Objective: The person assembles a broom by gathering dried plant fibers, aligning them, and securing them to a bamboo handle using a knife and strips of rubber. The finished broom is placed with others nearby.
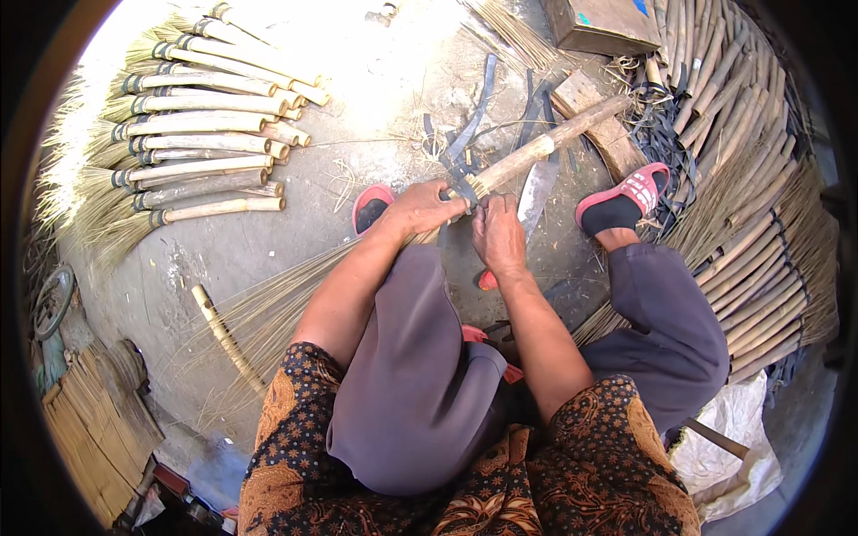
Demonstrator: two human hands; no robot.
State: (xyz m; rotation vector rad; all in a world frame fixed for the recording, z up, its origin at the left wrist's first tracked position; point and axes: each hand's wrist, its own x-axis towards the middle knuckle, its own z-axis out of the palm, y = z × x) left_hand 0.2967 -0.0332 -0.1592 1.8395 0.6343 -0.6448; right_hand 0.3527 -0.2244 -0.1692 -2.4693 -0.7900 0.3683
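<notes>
A stick broom with a bamboo handle lies slantwise across my raised leg, its thin bristles fanning out to the lower left under my left arm. My left hand is closed around the broom where bristles meet handle. A black rubber strip wraps that joint, beside my left fingertips. Close by on the right, my right hand is closed in a pinch on the strip, whose end is mostly hidden by the fingers. Just beyond the right hand, a broad metal blade lies on the ground under the handle.
Several finished brooms lie in a row at the far left. Bamboo handles and more brooms are stacked at the right. A wood block sits beneath the handle's far end. Black strips and a bamboo piece lie on the floor.
</notes>
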